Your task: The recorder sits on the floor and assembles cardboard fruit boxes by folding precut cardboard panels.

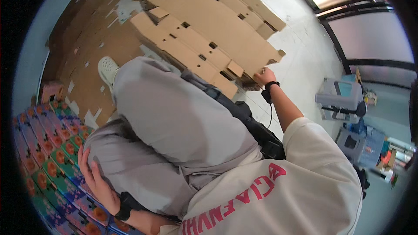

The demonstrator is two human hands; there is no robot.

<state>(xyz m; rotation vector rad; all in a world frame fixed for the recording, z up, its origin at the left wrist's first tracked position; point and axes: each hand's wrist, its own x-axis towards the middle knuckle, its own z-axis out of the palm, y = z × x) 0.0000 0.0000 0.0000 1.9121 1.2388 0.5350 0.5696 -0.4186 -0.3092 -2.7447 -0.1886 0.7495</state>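
A stack of flattened cardboard boxes (209,21) lies ahead of me, brown, with slots, small holes and fold lines. My right hand (264,77) is at the near right corner of the stack. Its fingers are curled at the cardboard edge, and the fingertips are partly hidden. A black band with a cable circles that wrist. My left hand (96,186) rests against the side of my grey-trousered leg, fingers stretched out, holding nothing. Beside it are rows of colourful patterned boxes (54,156).
Worn cardboard sheeting (87,30) with torn patches covers the floor at the left. My pale clog (107,70) stands on it. White tiles (296,48) run along the right. Grey plastic bins (339,92) stand at the far right, below dark-framed panels (368,35).
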